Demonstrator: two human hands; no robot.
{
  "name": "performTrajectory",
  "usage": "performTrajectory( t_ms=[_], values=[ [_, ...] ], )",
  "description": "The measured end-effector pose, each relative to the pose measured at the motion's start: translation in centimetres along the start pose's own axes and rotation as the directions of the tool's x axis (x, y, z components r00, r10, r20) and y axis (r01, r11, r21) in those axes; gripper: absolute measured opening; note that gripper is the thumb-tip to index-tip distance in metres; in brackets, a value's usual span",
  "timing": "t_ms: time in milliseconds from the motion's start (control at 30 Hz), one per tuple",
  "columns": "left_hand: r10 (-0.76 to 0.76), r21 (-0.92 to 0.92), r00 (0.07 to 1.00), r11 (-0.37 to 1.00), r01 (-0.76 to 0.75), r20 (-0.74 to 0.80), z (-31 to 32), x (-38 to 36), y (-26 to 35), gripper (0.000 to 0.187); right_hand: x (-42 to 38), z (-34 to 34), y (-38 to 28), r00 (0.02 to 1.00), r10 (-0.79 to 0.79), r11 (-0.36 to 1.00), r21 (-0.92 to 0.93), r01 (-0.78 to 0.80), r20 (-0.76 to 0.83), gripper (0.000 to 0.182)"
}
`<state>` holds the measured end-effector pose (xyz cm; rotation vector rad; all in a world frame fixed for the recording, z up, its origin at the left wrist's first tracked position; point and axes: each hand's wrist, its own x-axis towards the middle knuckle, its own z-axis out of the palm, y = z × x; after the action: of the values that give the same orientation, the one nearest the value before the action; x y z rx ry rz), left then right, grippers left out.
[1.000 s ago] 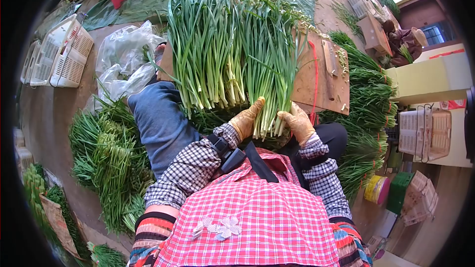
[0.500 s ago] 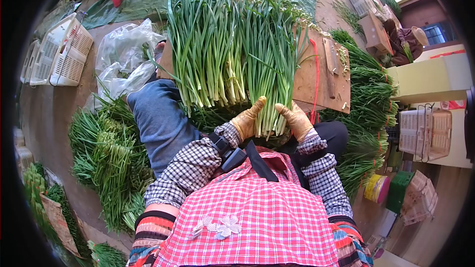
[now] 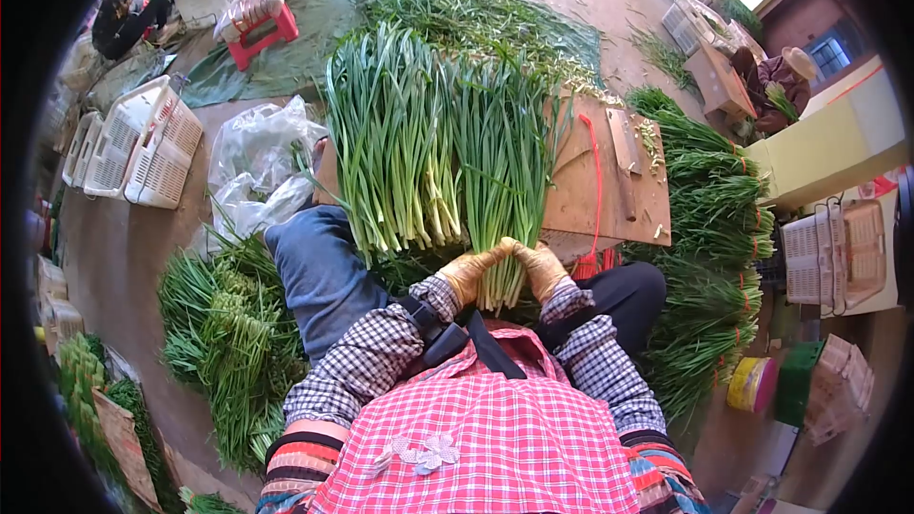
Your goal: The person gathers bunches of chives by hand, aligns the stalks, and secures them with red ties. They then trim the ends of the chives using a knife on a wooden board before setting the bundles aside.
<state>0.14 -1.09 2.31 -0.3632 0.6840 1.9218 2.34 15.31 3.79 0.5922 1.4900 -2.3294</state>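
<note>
Both my hands wear tan gloves and close around one bunch of green chives near its pale root end. My left hand grips the bunch from the left, my right hand from the right, thumbs nearly meeting. The bunch lies lengthwise on a wooden board, tips pointing away from me. A larger pile of loose chives lies just left of it on the same board.
A cleaver and a red band lie on the board's right part. Tied chive bundles are stacked at the right, more greens on the floor at the left. White baskets, plastic bags and a red stool stand beyond.
My two hands have drawn closer together around the bunch, squeezing its root end tighter. The view has tilted a little downward.
</note>
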Motion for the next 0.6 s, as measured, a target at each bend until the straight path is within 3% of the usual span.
performTrajectory(
  t_ms=[33, 100, 133, 233, 333, 433, 467, 533, 567, 600],
  values=[
    [0.096, 0.142, 0.995, 0.985, -0.098, 0.021, 0.1, 0.7, -0.4, 0.036, 0.3, 0.5, 0.0, 0.998, 0.026, 1.0, -0.011, -0.027, -0.053, 0.04],
    [0.149, 0.288, 0.989, 0.948, -0.137, -0.019, 1.0, 0.3, 0.0, 0.036, -0.1, 1.4, -0.7, 0.994, 0.025, 1.0, 0.011, -0.024, -0.11, 0.038],
    [0.188, 0.36, 0.981, 0.919, -0.161, -0.039, 2.3, -0.8, 0.5, 0.038, -0.5, 1.7, -1.3, 0.993, -0.062, 0.998, 0.007, 0.063, -0.1, 0.037],
    [0.449, 0.465, 0.892, 0.777, -0.424, 0.062, 4.4, -1.2, 0.9, 0.041, -1.7, 2.3, -2.8, 0.966, -0.241, 0.969, 0.034, 0.245, -0.09, 0.039],
    [0.36, 0.717, 0.928, 0.621, -0.317, 0.098, 6.9, -1.5, 4.3, 0.036, -1.1, 2.0, -5.1, 0.889, -0.455, 0.891, 0.025, 0.454, 0.058, 0.039],
    [0.554, 0.481, 0.767, 0.602, -0.637, 0.323, 7.5, 1.7, 5.8, 0.025, 0.9, 1.7, -7.5, 0.791, -0.609, 0.793, 0.039, 0.607, 0.067, 0.039],
    [0.533, 0.536, 0.791, 0.591, -0.603, 0.302, 7.9, 2.4, 6.7, 0.027, 1.3, 1.7, -8.6, 0.762, -0.643, 0.766, 0.034, 0.642, 0.077, 0.039],
    [0.493, 0.64, 0.834, 0.563, -0.523, 0.248, 9.6, 2.4, 8.8, 0.031, 2.0, 0.6, -10.4, 0.861, -0.502, 0.863, -0.009, 0.505, 0.079, 0.042],
    [0.383, 0.745, 0.902, 0.539, -0.393, 0.199, 10.6, 1.7, 10.1, 0.031, 2.7, 0.1, -11.1, 0.882, -0.464, 0.882, -0.043, 0.468, 0.089, 0.042],
    [0.411, 0.695, 0.882, 0.565, -0.444, 0.229, 9.4, 3.6, 10.5, 0.028, 3.4, -0.2, -11.3, 0.901, -0.423, 0.899, -0.078, 0.43, 0.096, 0.042]
  ],
)
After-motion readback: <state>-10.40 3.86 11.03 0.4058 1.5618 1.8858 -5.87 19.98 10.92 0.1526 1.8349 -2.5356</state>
